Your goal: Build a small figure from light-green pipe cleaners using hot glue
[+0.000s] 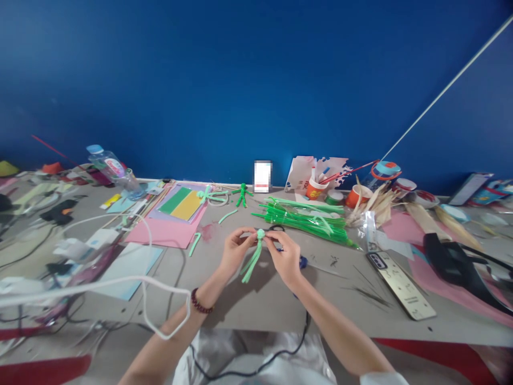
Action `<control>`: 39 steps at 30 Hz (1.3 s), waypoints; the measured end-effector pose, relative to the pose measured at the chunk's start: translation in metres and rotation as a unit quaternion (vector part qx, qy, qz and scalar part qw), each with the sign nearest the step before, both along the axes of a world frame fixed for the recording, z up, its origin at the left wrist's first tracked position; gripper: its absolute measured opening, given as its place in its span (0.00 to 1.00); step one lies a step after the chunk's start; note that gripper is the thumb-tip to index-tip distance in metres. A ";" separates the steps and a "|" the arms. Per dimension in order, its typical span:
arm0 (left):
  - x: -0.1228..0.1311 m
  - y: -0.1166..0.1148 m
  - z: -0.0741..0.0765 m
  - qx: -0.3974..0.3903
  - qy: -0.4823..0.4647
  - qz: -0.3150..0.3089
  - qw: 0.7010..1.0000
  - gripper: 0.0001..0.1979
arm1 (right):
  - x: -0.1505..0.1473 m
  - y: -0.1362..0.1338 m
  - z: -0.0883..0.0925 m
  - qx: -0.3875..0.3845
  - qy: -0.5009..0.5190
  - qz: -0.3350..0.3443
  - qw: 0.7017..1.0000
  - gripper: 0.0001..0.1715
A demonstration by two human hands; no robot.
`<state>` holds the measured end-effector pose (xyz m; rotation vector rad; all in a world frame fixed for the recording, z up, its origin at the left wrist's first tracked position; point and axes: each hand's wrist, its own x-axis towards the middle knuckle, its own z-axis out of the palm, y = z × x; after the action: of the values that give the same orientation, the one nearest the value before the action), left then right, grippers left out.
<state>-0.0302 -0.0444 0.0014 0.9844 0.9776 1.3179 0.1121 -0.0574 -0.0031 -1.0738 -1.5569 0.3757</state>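
Observation:
Between my two hands hangs a light green pipe-cleaner figure (253, 258), with a round knot on top and several strands trailing down. My left hand (237, 248) pinches it from the left just below the knot. From the right, my right hand (285, 254) also has its fingertips closed on it. Farther back a dark green pipe-cleaner figure (242, 195) stands on the table. A second light green twisted piece (206, 195) lies on the coloured sheets. Short light green pieces (194, 244) rest left of my hands.
On the grey table (256, 310), a packet of green pipe cleaners (306, 222) lies behind my right hand. A phone (403, 286) is at the right. White cable (120, 280) loops over the left side. A bottle (110, 164) and red cup (316, 189) stand at the back.

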 end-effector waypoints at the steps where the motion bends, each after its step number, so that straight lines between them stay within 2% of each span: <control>1: 0.000 0.000 0.000 0.001 -0.001 -0.002 1.000 0.13 | 0.000 0.000 0.000 0.005 -0.004 -0.002 1.000 0.06; 10: 0.000 0.002 -0.003 0.012 -0.037 -0.010 0.999 0.15 | -0.001 0.001 0.006 0.040 -0.020 0.008 0.999 0.06; 16: -0.002 0.006 -0.006 -0.025 -0.101 -0.034 0.994 0.14 | 0.002 0.003 0.015 -0.048 0.019 0.063 0.997 0.07; 22: -0.006 0.012 -0.007 -0.060 -0.186 -0.072 0.978 0.14 | 0.011 0.004 0.027 -0.163 0.077 0.103 0.978 0.10; 25: -0.008 0.011 -0.005 -0.065 -0.200 -0.082 0.974 0.15 | 0.018 0.017 0.033 -0.209 0.114 0.110 0.965 0.12; 27: -0.009 0.010 -0.004 -0.058 -0.202 -0.098 0.973 0.15 | 0.019 0.034 0.035 -0.227 0.110 0.109 0.961 0.11; 30: -0.011 0.008 -0.003 -0.046 -0.197 -0.132 0.970 0.16 | 0.011 0.071 0.032 -0.241 0.013 0.154 0.958 0.11; 32: -0.013 0.007 -0.003 -0.038 -0.194 -0.157 0.968 0.17 | -0.005 0.096 0.027 -0.215 -0.106 0.190 0.952 0.10; 35: -0.015 0.007 -0.002 -0.022 -0.201 -0.176 0.963 0.19 | -0.039 0.125 0.015 -0.161 -0.298 0.224 0.914 0.11; 39: -0.017 0.009 -0.001 -0.014 -0.216 -0.174 0.961 0.19 | -0.085 0.144 -0.003 -0.147 -0.356 0.246 0.890 0.10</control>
<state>-0.0469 -0.0354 0.0003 0.7586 0.4618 1.1500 0.0273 0.0862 -0.0060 -1.0953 -2.5133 0.6202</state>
